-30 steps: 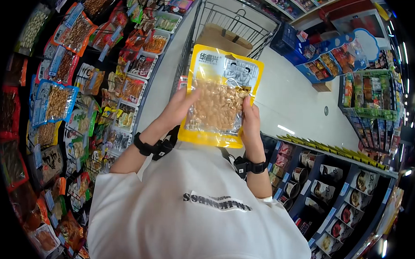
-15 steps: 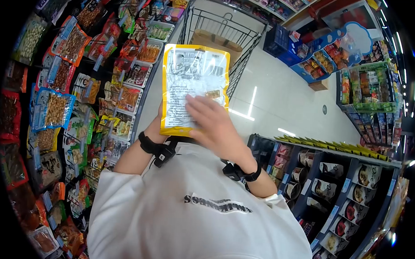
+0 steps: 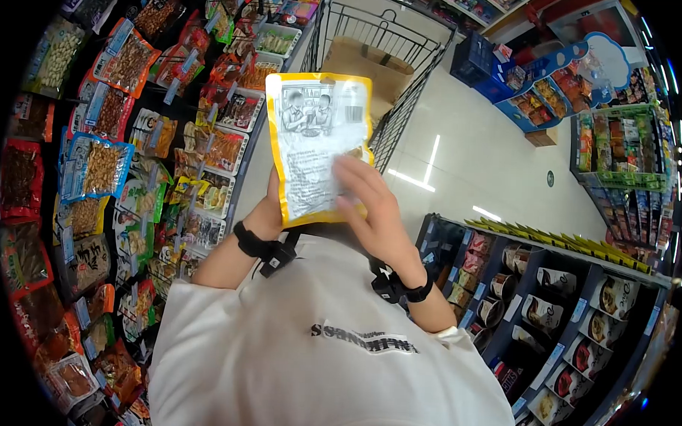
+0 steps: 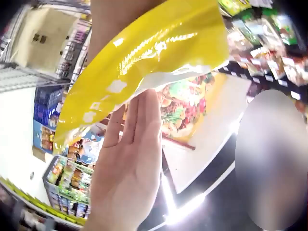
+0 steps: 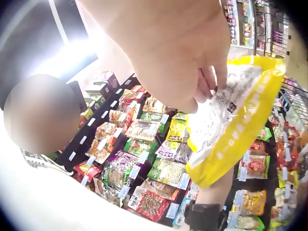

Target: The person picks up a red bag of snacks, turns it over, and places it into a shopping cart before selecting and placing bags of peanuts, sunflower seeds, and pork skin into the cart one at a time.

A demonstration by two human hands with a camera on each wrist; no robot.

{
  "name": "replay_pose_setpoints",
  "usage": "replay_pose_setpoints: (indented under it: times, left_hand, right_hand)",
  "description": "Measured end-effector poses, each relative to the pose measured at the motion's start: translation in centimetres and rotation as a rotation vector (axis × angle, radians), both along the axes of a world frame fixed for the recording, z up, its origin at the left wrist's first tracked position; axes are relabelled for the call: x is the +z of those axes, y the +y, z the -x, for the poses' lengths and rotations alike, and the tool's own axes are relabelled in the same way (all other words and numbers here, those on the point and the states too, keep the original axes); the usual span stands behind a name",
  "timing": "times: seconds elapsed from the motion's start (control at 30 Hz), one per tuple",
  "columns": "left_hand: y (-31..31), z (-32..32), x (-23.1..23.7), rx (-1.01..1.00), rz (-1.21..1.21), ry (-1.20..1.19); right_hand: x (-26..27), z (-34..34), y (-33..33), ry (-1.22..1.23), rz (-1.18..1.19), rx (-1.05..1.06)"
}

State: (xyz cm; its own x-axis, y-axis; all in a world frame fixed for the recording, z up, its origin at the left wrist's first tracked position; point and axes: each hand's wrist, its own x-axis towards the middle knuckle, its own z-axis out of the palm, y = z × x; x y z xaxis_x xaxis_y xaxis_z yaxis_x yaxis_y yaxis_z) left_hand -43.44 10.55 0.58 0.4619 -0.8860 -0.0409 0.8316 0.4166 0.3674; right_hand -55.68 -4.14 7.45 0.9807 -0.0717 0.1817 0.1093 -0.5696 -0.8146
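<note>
A yellow-edged snack bag [image 3: 307, 163] is held upright before the chest, its white printed back toward the head camera. My left hand [image 3: 267, 210] grips it from behind near the lower left, most of its fingers hidden by the bag. Across the lower right of the printed side lies my right hand [image 3: 378, 218], fingers fairly straight and touching the text. The left wrist view shows that right hand [image 4: 127, 166] palm-on, its fingertips passing behind the bag's yellow bottom edge [image 4: 159, 48]. From the right wrist, the bag [image 5: 236, 130] appears tilted beneath the fingers.
Shelves of hanging snack packets [image 3: 102, 167] line the left side. Ahead stands a wire shopping cart [image 3: 385, 23] with a brown paper bag [image 3: 361, 60] in it. A low shelf of cups and pouches [image 3: 544, 310] is at right, with a blue display stand [image 3: 536, 107] farther off.
The bag has turned from its clear front, showing tan pieces, to its printed back and shifted left. My right hand let go of its right edge and moved onto the printed side.
</note>
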Motion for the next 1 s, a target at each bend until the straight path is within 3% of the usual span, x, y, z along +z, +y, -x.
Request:
replay_pose_setpoints:
  times: [0.07, 0.1, 0.13, 0.2, 0.23, 0.3, 0.4, 0.5, 0.53, 0.63, 0.67, 0.8, 0.83, 0.87, 0.9, 0.93, 1.0]
  left_hand:
    - [-0.9, 1.1, 0.8, 0.09, -0.108, -0.291]
    - [-1.3, 1.7, 0.4, 0.124, -0.289, -0.307]
    - [-1.7, 1.7, -0.9, 0.131, -0.357, -0.402]
    - [-3.1, 1.9, -1.7, 0.269, -0.413, -0.677]
    - [-3.5, 1.9, -1.6, 0.367, -0.594, -0.995]
    - [-3.5, 2.2, -0.9, 0.296, -0.857, -1.299]
    - [-2.7, 0.7, -4.6, 0.203, -0.938, -1.642]
    - [-2.4, -0.4, -5.3, 0.247, -1.095, -1.496]
    - [-2.5, -0.7, -6.0, 0.363, -1.105, -1.41]
    - [-1.6, -1.9, -10.9, -0.068, -1.019, -0.671]
    - [-1.2, -1.3, -15.7, -0.148, -0.859, -0.448]
    - [-0.2, -0.8, -25.6, -0.064, -1.114, -0.989]
    - [-0.1, -1.2, -26.4, -0.116, -1.171, -0.942]
    - [-0.5, -1.0, -27.0, -0.141, -1.219, -0.882]
    - [-1.7, -2.1, -27.5, -0.137, -1.263, -0.836]
    - [-2.6, -3.2, -27.4, -0.28, -1.363, -0.736]
    - [-3.6, -4.0, -30.0, -0.199, -1.399, -0.817]
  right_hand:
    - [-0.2, -0.1, 0.1, 0.002, -0.115, 0.022]
    - [-0.3, -0.1, 0.3, 0.003, -0.17, 0.026]
    - [-0.3, 0.0, 0.4, 0.059, -0.454, 0.069]
    - [-1.7, -0.8, 0.3, 0.146, -0.615, -0.014]
    - [-2.9, -0.4, 0.6, 0.21, -0.706, -0.065]
    - [-6.4, -0.5, 0.3, 0.293, -0.663, -0.303]
    - [-11.8, 0.0, -0.5, 0.341, -0.867, -0.416]
    - [-14.7, 0.9, -1.9, 0.45, -0.95, -0.57]
    - [-14.7, 0.7, -2.0, 0.435, -0.981, -0.587]
    - [-18.0, 1.2, -3.6, 0.538, -0.948, -0.58]
    - [-19.4, 1.2, -3.8, 0.594, -0.935, -0.616]
    - [-25.5, -1.5, -3.6, 0.648, -0.964, -0.656]
    - [-26.8, -1.9, -3.9, 0.672, -0.981, -0.644]
    - [-31.7, -0.1, -4.4, 0.83, -0.778, -0.609]
    - [-34.4, -0.1, -4.2, 0.68, -0.769, -0.574]
    - [-37.1, -1.1, -4.4, 0.67, -0.754, -0.567]
    - [-39.4, -2.1, -4.5, 0.727, -0.698, -0.555]
